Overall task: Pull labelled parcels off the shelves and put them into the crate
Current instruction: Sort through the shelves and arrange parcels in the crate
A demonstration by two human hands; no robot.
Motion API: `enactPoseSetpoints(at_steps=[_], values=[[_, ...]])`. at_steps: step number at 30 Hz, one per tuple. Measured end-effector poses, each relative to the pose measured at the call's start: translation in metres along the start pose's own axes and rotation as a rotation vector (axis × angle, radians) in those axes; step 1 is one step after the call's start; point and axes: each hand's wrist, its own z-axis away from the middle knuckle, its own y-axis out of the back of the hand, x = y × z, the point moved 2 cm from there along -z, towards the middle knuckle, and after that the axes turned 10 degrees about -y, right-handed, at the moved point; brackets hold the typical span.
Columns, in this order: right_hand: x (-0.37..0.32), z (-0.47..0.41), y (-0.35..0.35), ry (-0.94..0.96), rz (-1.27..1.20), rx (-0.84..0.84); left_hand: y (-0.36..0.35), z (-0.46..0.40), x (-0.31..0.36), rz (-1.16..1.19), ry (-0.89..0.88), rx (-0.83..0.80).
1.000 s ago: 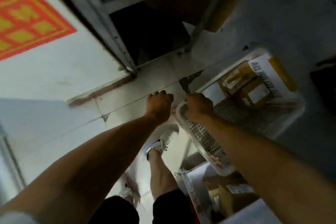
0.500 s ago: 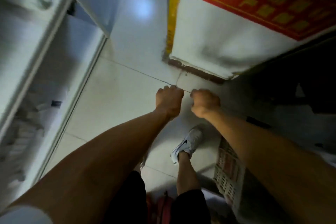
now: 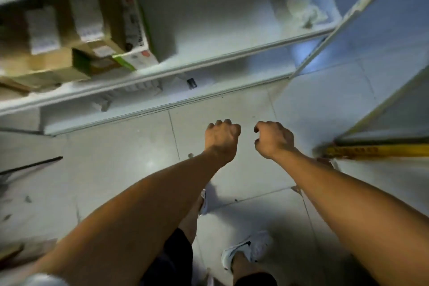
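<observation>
The parcels point(image 3: 76, 37) sit on the white shelf point(image 3: 209, 58) at the upper left: several brown cardboard boxes with white labels, packed side by side, and a white box with green edging point(image 3: 135, 53) at the right end of the row, close to the shelf's front lip. To the right of them that shelf is bare until a crumpled white bag point(image 3: 301, 9) near the far corner. A lower shelf point(image 3: 162, 97) holds a few flat pale items, too blurred to name. The crate is not in view.

The left hand point(image 3: 222, 138) and right hand point(image 3: 274, 138) hang over the tiled floor point(image 3: 116, 169), near each other but not touching, well short of the shelves. Both have curled fingers and hold nothing; the left is balled tighter, the right looser with a gap at the thumb.

The main risk, as I judge it, lies in the tight packing: pulling one box out could drag its neighbour along, and the white box by the lip would likely be first to tip off. The labels are smeared by blur, so grabbing the wrong parcel is possible. With the crate out of sight, a carried box could also miss it.
</observation>
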Motion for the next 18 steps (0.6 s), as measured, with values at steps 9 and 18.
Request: enactPoseSetpoints(at_steps=[9,18], values=[[-0.166,-0.037,0.043,0.252,-0.083,0.038,0.037,0.026,-0.135,0.212,0.334,0.18],[-0.291,-0.069,0.104,0.397,-0.828,-0.036,0.084,0.018,-0.232,0.685,0.601,0.853]])
